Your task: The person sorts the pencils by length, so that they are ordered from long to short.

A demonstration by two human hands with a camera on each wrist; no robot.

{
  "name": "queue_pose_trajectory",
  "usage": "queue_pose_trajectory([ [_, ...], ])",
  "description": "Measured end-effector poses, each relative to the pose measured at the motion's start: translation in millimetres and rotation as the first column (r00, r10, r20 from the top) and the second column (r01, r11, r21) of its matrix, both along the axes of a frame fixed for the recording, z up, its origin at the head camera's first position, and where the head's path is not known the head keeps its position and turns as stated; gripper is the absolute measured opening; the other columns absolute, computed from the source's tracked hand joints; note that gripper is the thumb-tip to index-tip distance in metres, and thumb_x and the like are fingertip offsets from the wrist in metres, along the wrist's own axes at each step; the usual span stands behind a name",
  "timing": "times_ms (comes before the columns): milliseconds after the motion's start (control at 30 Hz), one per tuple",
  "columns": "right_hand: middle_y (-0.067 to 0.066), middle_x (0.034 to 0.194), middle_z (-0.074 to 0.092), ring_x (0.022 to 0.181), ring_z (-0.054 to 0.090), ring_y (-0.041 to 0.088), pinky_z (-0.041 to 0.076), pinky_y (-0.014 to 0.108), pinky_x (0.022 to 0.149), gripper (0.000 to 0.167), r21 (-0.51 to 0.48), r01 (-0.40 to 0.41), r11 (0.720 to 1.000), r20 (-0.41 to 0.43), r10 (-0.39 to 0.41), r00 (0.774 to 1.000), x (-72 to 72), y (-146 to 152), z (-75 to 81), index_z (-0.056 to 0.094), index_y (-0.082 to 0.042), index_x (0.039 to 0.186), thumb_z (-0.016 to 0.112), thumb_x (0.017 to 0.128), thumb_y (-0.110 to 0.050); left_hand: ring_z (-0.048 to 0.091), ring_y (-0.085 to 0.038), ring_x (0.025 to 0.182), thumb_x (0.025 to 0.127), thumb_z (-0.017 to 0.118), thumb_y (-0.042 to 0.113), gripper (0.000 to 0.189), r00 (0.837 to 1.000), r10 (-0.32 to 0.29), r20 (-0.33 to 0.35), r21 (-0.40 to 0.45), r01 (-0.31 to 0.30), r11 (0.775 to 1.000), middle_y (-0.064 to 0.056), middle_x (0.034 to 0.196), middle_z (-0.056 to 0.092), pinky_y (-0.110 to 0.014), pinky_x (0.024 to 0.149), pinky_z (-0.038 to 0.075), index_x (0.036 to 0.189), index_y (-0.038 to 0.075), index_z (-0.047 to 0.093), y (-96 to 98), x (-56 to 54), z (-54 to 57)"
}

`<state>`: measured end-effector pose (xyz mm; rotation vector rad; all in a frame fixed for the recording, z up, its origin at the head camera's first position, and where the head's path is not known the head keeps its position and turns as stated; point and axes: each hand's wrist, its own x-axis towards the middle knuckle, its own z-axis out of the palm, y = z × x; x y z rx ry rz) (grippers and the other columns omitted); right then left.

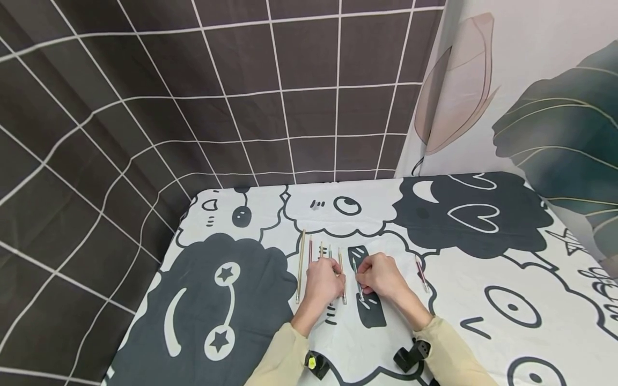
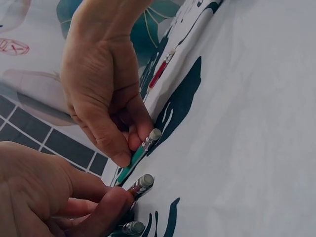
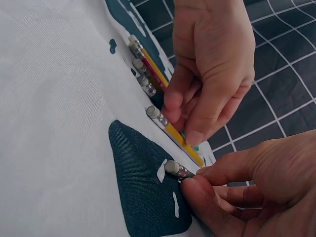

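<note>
Several slim pencils with eraser ends lie roughly side by side on the patterned cloth. My left hand pinches a yellow-orange pencil between thumb and finger, near its eraser end. To its right, my right hand pinches a green pencil, whose eraser points toward me. Left of my left hand are a long yellow pencil, a red pencil and others partly covered by that hand. Apart on the right lies another red pencil.
The cloth has cartoon faces in black and white. A dark grid-patterned curtain hangs behind and on the left. A leaf-patterned curtain hangs at the right. Both wrists carry small black devices.
</note>
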<state>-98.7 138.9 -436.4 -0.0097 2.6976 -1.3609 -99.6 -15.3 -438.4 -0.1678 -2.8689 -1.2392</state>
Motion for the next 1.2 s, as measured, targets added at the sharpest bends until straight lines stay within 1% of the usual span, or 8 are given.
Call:
queue_pose_trajectory([
  [67,0.0,0.055,0.06,0.046,0.062,0.014,0.051,0.027,0.047,0.011,0.002,0.002,1.0,0.001,-0.002,1.0,-0.2,-0.2,0.3,0.066,-0.003,0.07,0.068,0.078,0.004,0.053,-0.008,0.045,0.077,0.075,-0.002,0.023,1.0,-0.008,-0.028,-0.021,0.007,1.0,0.007,0.049,0.054,-0.022,0.047,0.043,0.063,0.01,0.061,0.3,0.3,0.0],
  [167,0.0,0.054,0.06,0.045,0.062,0.014,0.05,0.026,0.047,0.012,0.002,0.004,1.0,-0.001,-0.004,1.0,-0.3,-0.3,0.7,0.066,-0.003,0.069,0.068,0.078,0.004,0.051,-0.011,0.052,0.075,0.075,-0.003,0.026,0.997,-0.022,-0.079,-0.067,0.017,0.998,0.005,0.053,0.054,-0.023,0.048,0.041,0.06,0.011,0.058,0.7,0.2,-0.8],
  [400,0.0,0.054,0.06,0.045,0.062,0.014,0.05,0.026,0.047,0.012,-0.003,-0.002,1.0,-0.015,0.002,1.0,0.6,-0.3,1.0,0.066,-0.003,0.069,0.067,0.078,0.005,0.05,-0.012,0.052,0.071,0.074,-0.005,0.028,0.99,-0.054,-0.133,-0.112,0.039,0.993,0.004,0.053,0.053,-0.024,0.049,0.041,0.058,0.011,0.055,1.6,1.9,-1.5],
  [500,0.0,0.055,0.06,0.045,0.061,0.013,0.05,0.026,0.047,0.012,0.0,-0.001,1.0,-0.014,0.001,1.0,0.8,-0.5,1.4,0.066,-0.003,0.069,0.066,0.078,0.005,0.051,-0.013,0.053,0.071,0.074,-0.005,0.027,0.99,-0.057,-0.126,-0.114,0.043,0.993,0.004,0.053,0.053,-0.024,0.049,0.041,0.059,0.011,0.056,1.0,2.3,-0.9],
  [733,0.001,0.055,0.06,0.045,0.062,0.014,0.051,0.027,0.047,0.012,-0.01,-0.002,1.0,-0.002,0.002,1.0,0.4,-2.8,1.9,0.066,-0.003,0.07,0.067,0.079,0.006,0.05,-0.012,0.05,0.072,0.072,-0.006,0.026,0.994,-0.061,-0.093,-0.079,0.054,0.995,0.004,0.053,0.053,-0.023,0.045,0.039,0.06,0.01,0.056,-0.7,0.2,-1.0],
  [1000,0.0,0.056,0.06,0.046,0.062,0.014,0.051,0.026,0.047,0.013,-0.011,-0.009,1.0,-0.005,0.009,1.0,-0.1,-5.7,1.6,0.066,-0.003,0.069,0.068,0.078,0.006,0.052,-0.015,0.054,0.071,0.071,-0.006,0.025,0.991,-0.077,-0.111,-0.091,0.067,0.994,0.004,0.054,0.053,-0.025,0.049,0.041,0.059,0.011,0.057,-2.6,-1.4,-2.0],
  [1200,0.001,0.055,0.06,0.046,0.062,0.014,0.052,0.027,0.047,0.013,-0.025,-0.021,0.999,-0.013,0.021,1.0,0.4,-5.7,0.7,0.065,-0.003,0.069,0.067,0.077,0.006,0.053,-0.017,0.054,0.071,0.071,-0.005,0.025,0.991,-0.07,-0.11,-0.093,0.06,0.994,0.004,0.054,0.052,-0.026,0.049,0.041,0.059,0.011,0.056,-3.4,-0.8,-1.3],
])
